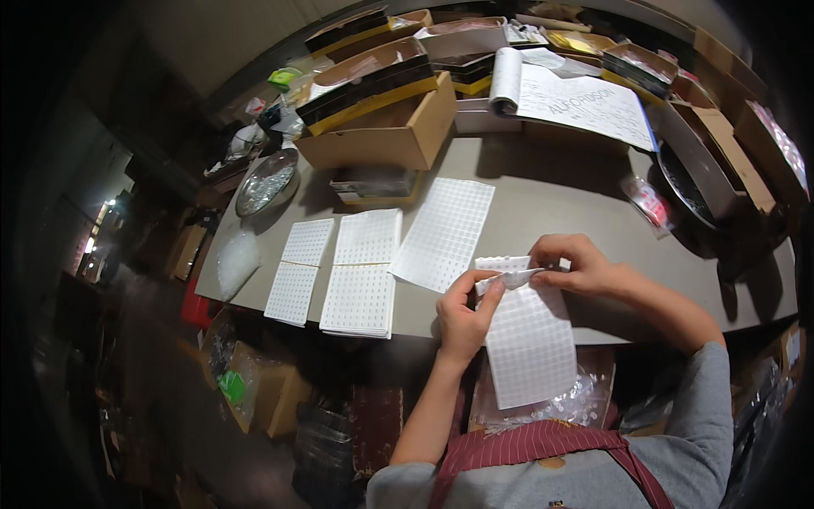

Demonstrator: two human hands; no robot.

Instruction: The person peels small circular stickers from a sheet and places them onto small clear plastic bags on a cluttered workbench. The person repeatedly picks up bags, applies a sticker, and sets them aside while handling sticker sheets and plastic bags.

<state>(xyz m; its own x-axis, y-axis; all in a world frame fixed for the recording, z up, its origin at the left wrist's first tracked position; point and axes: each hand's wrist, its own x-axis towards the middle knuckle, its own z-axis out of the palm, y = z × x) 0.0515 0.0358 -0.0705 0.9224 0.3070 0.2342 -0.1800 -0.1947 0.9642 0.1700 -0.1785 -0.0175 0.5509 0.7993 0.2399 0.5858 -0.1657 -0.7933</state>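
A white sheet covered in a grid of small round marks (pixel 530 348) hangs over the table's front edge, its upper part folded back. My left hand (pixel 466 314) pinches the fold at its left side, thumb on top. At the right side of the same fold, my right hand (pixel 577 265) grips with thumb and fingers closed. Left of my hands lies a loose sheet of the same kind (pixel 445 229). Beside it is a banded stack of printed sheets (pixel 360 297), and farther left a thinner banded stack (pixel 297 276).
A bowl of small shiny pieces (pixel 267 182) and a clear plastic bag (pixel 237 265) sit at the left. Cardboard boxes (pixel 373 140) line the back, with a notepad (pixel 585 102) on top. A red-and-white packet (pixel 649 205) lies right. Below the sheet is an open tray of small pieces (pixel 593 394).
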